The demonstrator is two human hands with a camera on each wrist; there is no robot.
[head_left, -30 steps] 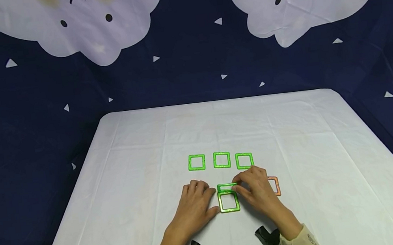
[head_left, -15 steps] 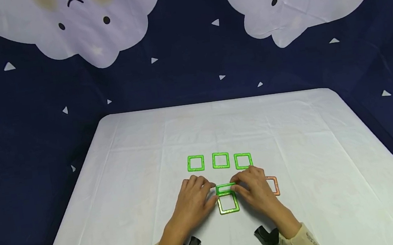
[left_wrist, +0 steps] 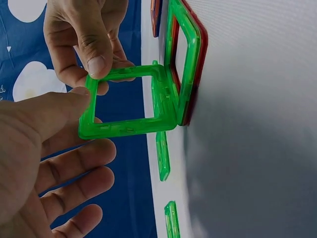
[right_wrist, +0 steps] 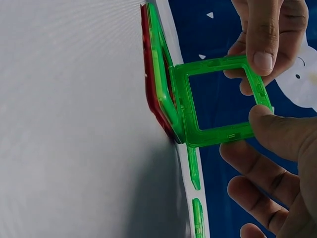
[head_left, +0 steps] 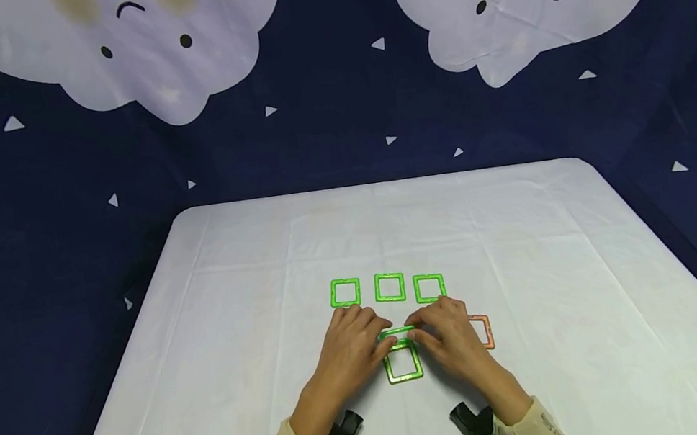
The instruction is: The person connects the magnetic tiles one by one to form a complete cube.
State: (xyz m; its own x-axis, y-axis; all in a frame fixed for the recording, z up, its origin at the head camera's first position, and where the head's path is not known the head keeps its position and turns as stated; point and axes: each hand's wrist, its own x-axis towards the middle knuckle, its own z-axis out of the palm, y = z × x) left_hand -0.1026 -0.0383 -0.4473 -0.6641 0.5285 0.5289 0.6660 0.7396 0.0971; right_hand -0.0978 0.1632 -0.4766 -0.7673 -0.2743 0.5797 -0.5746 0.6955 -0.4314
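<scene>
The left grip (head_left: 351, 348) is pinching narrowly, thumb on the person's side and fingertips beyond, on the left part of the standing green tile (left_wrist: 131, 127), and the right grip (head_left: 451, 339) is mirroring it with a pinch toward the right corner. So the tile, a hollow square of the magnetic building sort by its look, is sitting between the two grips, roughly upright! Just below the grips its lower edge is meeting the far edge of a flat green tile (head_left: 405, 377), and under that one the wrist views are showing a red tile (right_wrist: 150, 87), the pair lying stacked toward the person.

This is looking like the raising of a first wall on that stacked base; no other side is standing yet. The next move is probably calling for squaring the joined edge, then easing off one grip at a time, since a nudge could be tipping the wall over.

Moving outward, just beyond the grips, three loose tiles are lying flat in a row: a left spare tile (head_left: 344, 280), a middle spare tile (head_left: 388, 275) and a right spare tile (head_left: 427, 277), close by the right grip. To the right of that grip an orange tile (head_left: 489, 331) is peeping out, partly hidden. The white-covered tabletop (head_left: 262, 257) is spreading all around.
</scene>
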